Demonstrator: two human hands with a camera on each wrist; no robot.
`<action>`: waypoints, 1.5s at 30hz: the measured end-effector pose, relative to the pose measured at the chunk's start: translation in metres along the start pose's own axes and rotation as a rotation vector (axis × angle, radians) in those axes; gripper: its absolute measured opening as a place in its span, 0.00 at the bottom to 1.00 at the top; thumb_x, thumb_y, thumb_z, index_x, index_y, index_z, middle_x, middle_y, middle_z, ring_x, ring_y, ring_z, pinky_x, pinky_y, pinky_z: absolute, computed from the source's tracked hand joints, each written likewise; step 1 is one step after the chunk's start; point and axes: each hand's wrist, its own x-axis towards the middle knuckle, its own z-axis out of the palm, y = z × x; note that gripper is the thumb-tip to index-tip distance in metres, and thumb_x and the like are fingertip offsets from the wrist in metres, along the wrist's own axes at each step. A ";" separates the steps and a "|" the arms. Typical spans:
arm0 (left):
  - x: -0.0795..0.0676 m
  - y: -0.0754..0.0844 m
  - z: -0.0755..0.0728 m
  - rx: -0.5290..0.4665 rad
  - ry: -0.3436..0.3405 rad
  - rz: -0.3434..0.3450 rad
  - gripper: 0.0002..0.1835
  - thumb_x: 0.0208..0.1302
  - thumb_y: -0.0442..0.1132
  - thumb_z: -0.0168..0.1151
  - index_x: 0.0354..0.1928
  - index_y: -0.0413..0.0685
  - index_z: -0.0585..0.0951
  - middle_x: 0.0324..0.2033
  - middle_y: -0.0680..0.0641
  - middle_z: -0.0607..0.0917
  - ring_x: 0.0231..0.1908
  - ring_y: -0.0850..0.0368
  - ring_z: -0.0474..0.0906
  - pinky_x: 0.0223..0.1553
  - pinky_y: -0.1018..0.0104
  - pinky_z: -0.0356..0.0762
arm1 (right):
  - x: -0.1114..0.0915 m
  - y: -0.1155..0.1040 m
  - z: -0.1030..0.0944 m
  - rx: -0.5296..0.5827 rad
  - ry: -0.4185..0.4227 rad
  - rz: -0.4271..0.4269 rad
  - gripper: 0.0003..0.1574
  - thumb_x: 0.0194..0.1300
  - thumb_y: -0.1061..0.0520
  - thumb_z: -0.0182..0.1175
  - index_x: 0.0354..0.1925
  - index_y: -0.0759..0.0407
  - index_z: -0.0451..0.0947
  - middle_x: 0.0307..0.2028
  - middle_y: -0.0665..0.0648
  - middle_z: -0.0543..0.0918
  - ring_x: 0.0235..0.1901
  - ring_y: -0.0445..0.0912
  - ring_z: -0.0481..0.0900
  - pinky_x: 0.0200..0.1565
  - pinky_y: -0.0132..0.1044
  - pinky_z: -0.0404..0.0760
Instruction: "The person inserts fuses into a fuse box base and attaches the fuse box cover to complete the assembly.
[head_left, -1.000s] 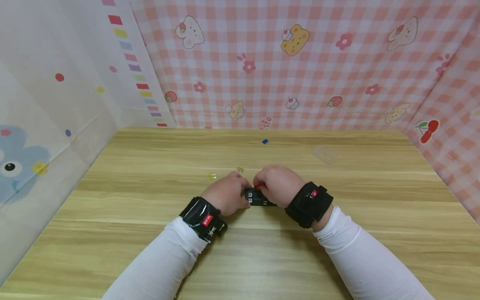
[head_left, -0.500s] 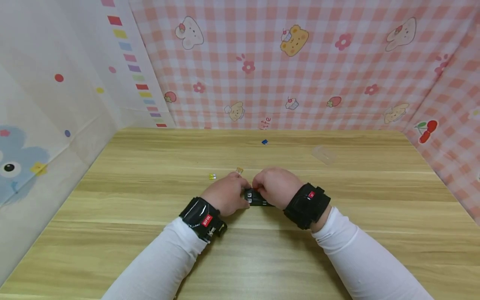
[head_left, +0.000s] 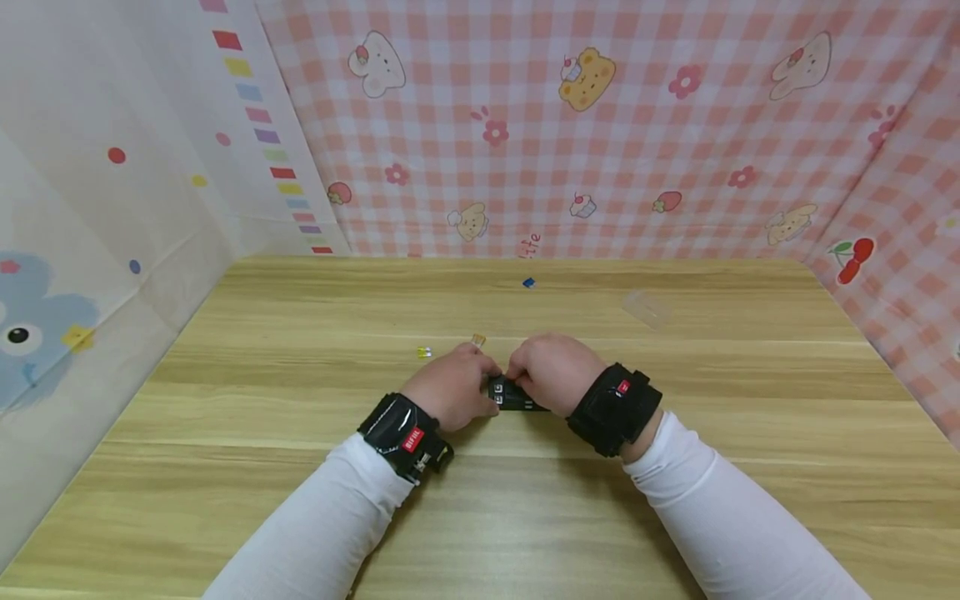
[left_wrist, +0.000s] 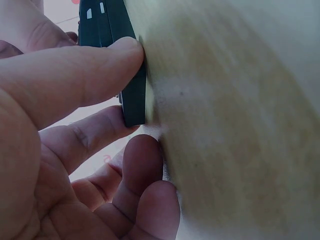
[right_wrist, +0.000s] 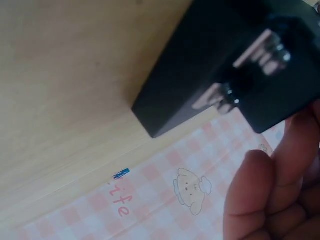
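Note:
A black fuse block (head_left: 517, 400) with metal terminals lies on the wooden table between my hands. My left hand (head_left: 450, 390) grips its left end; the left wrist view shows the thumb (left_wrist: 117, 62) on one side of the block (left_wrist: 134, 102). At the block's top, my right hand (head_left: 561, 373) works with curled thumb and forefinger pinched together. The small red blade fuse seen there earlier is hidden behind these fingers now. In the right wrist view the block (right_wrist: 175, 75) shows two metal terminals, and several fingers (right_wrist: 250, 185) curl beside it.
A yellow blade fuse (head_left: 424, 352) and a tan one (head_left: 478, 340) lie just beyond my left hand. Farther back is a blue fuse (head_left: 529, 283). A clear plastic piece (head_left: 647, 308) lies at back right. Patterned cloth (head_left: 630, 150) rises behind the table.
My right hand shifts slightly left at the block, and the red fuse that showed between its fingertips drops out of sight. The left hand keeps its hold.

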 end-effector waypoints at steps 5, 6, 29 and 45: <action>0.000 0.000 -0.001 0.003 -0.002 -0.004 0.24 0.50 0.49 0.71 0.50 0.51 0.81 0.42 0.53 0.73 0.34 0.61 0.71 0.36 0.66 0.72 | 0.000 0.001 -0.001 0.017 -0.004 0.006 0.08 0.54 0.64 0.65 0.31 0.51 0.86 0.29 0.45 0.82 0.28 0.36 0.73 0.35 0.35 0.77; 0.000 0.001 -0.001 0.002 -0.001 -0.002 0.24 0.50 0.49 0.71 0.50 0.51 0.81 0.42 0.53 0.73 0.34 0.61 0.71 0.37 0.66 0.72 | 0.000 0.001 -0.001 0.020 -0.005 0.008 0.08 0.54 0.64 0.65 0.31 0.51 0.86 0.29 0.45 0.82 0.28 0.36 0.73 0.35 0.35 0.77; 0.000 0.001 -0.001 0.008 0.016 0.009 0.24 0.50 0.49 0.71 0.50 0.50 0.80 0.42 0.53 0.73 0.35 0.61 0.70 0.38 0.65 0.72 | 0.001 0.000 0.000 0.026 -0.011 0.036 0.10 0.54 0.66 0.64 0.31 0.52 0.86 0.29 0.45 0.82 0.27 0.36 0.73 0.33 0.34 0.77; -0.001 0.001 -0.001 0.007 0.009 0.009 0.25 0.51 0.50 0.70 0.51 0.51 0.80 0.42 0.53 0.73 0.35 0.61 0.70 0.39 0.65 0.72 | 0.001 -0.001 0.002 0.000 -0.011 0.034 0.10 0.54 0.66 0.64 0.31 0.51 0.86 0.30 0.45 0.83 0.27 0.36 0.73 0.34 0.34 0.77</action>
